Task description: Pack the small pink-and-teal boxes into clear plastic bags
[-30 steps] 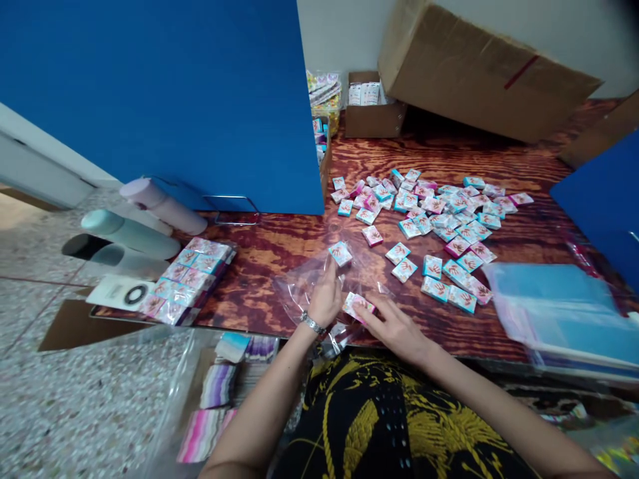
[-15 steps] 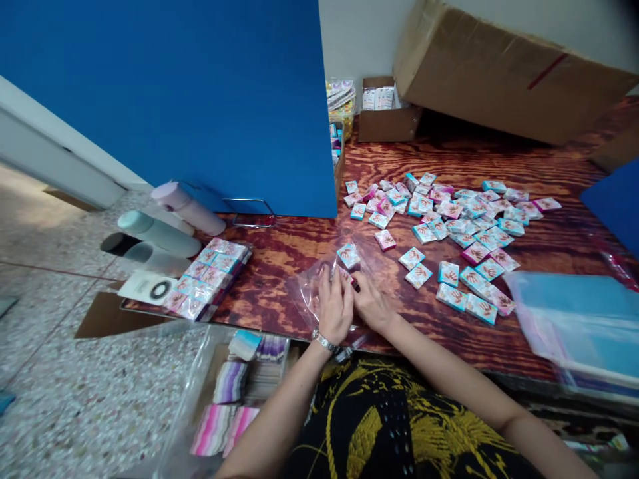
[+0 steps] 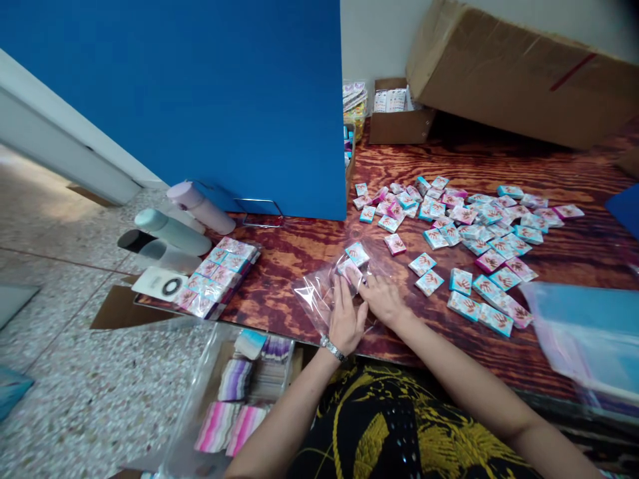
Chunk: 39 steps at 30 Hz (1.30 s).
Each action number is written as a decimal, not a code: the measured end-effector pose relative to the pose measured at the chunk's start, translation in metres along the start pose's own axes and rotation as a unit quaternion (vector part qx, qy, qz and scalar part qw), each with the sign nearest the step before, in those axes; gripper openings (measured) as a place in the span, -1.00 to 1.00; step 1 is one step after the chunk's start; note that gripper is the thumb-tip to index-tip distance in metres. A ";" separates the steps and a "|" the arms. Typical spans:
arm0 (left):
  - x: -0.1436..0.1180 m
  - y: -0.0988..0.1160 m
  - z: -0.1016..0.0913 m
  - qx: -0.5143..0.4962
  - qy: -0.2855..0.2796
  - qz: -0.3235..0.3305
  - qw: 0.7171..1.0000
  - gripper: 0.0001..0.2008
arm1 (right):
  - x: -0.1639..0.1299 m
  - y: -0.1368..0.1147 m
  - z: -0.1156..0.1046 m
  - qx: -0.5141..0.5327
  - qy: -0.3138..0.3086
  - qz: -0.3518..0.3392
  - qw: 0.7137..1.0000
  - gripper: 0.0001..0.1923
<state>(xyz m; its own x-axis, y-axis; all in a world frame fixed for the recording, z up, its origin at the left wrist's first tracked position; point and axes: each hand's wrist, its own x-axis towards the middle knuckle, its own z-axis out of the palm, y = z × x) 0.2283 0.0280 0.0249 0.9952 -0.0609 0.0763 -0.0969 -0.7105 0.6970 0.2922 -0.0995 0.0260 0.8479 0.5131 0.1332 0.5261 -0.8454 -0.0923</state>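
Note:
A clear plastic bag lies on the near part of the table under my hands. Inside or on it are a small blue-edged box with a brown hand print and a second small box, partly covered by my fingers. My left hand, with a metal watch, rests on the bag, its fingers stretched forward and thumb apart. From the right, my right hand reaches over the bag, its fingers on the second box; the thumb is hidden. Many similar loose boxes lie scattered beyond, to the right.
A blue panel stands at the left. Beside it are bottles and a wrapped pack of boxes. An open bin with stacked cards sits below the edge. Cartons stand behind; plastic bags lie right.
The view has shifted slightly left. My left fingers have moved back from the second box and lie flatter on the bag. My right fingers have moved further onto that box.

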 end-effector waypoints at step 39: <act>0.043 0.009 -0.017 0.277 -0.017 -0.039 0.960 -0.21 | -0.006 0.225 -0.042 -0.007 0.026 0.280 0.959 -0.47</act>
<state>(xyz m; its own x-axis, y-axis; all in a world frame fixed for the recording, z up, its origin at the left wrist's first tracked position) 0.2702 0.0304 0.0463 0.9999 -0.0083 0.0089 -0.0099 -0.9773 0.2118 0.4030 -0.2986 0.0459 0.9929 -0.0309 0.1150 -0.0132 -0.9884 -0.1512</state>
